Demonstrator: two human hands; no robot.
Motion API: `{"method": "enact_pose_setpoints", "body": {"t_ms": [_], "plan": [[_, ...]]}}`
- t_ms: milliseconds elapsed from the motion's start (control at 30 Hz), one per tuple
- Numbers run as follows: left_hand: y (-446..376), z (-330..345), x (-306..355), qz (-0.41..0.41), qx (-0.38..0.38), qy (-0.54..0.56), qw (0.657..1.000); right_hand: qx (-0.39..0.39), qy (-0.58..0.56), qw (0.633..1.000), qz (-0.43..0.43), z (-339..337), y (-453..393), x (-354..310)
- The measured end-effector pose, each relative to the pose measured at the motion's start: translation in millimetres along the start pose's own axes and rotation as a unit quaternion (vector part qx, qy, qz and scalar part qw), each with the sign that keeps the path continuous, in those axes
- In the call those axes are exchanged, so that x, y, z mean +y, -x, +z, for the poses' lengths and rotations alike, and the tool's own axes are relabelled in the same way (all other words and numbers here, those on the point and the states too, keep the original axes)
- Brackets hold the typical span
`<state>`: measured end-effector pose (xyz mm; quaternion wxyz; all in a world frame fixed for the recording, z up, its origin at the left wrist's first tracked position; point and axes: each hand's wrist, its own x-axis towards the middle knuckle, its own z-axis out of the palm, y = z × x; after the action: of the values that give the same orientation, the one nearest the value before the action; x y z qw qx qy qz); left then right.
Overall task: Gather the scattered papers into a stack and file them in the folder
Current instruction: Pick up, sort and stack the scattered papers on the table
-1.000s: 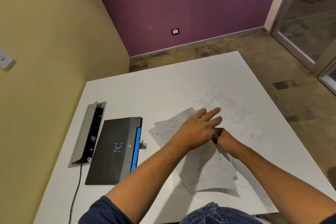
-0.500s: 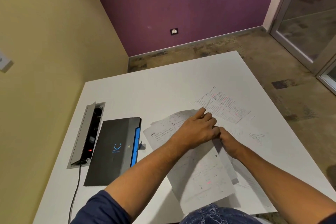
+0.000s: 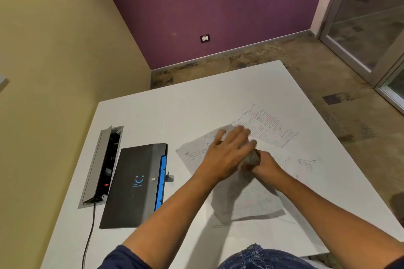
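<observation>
Several white printed papers lie overlapping on the white table (image 3: pixel 175 120). One lies under my hands (image 3: pixel 247 199), its near edge raised off the table and casting a shadow. A densely printed sheet (image 3: pixel 271 129) lies beyond it, and a fainter sheet (image 3: pixel 306 164) lies to the right. My left hand (image 3: pixel 227 155) hovers over the middle papers with fingers spread, blurred by motion. My right hand (image 3: pixel 265 165) is partly hidden beneath it, with its fingers closed on the papers. The black folder (image 3: pixel 133 183) with a blue edge lies closed, left of the papers.
An open grey cable box (image 3: pixel 102 164) is set into the table left of the folder, and a black cord (image 3: pixel 89 236) runs from it toward me. Beige and purple walls stand behind, and a glass door is at the far right.
My left hand went from curled on the papers to spread fingers, moving slightly away from me. The paper under my hands has shifted and turned a little. The folder has not moved.
</observation>
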<state>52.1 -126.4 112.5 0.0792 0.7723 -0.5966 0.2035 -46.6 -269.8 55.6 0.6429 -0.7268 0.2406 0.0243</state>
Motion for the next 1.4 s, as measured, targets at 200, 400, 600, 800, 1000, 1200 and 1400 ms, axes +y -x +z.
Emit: {"method": "enact_pose_setpoints", "body": {"t_ms": [200,400,600,800,1000,1200,1400], "plan": [[43.2,-4.7,-26.6,-0.441,0.060,0.223,0.867,-0.004,-0.133,0.990,-0.046,-16.1,6.7,-1.8],[78.8,2.6,-51.4,-0.542,-0.033,0.584,0.604,-0.009,-0.171,0.983,-0.059,-19.9,0.8,-5.5],[85.0,3.2,-49.9,-0.532,-0.030,0.606,0.591,-0.035,-0.173,0.981,-0.076,-20.6,-6.5,-7.8],[67.8,-16.4,-50.2,-0.502,-0.032,0.616,0.605,0.006,-0.191,0.978,-0.086,-27.1,-13.8,-11.0],[78.4,5.6,-29.1,-0.525,-0.041,0.611,0.592,0.025,-0.152,0.988,-0.033,-30.0,-3.8,14.1],[102.8,40.8,-11.4,-0.546,-0.144,0.529,0.633,0.074,-0.121,0.989,0.044,-18.4,1.2,28.5],[128.7,74.0,3.6,-0.601,-0.369,0.268,0.657,0.204,-0.147,0.968,-0.013,-30.7,3.7,20.6]]}}
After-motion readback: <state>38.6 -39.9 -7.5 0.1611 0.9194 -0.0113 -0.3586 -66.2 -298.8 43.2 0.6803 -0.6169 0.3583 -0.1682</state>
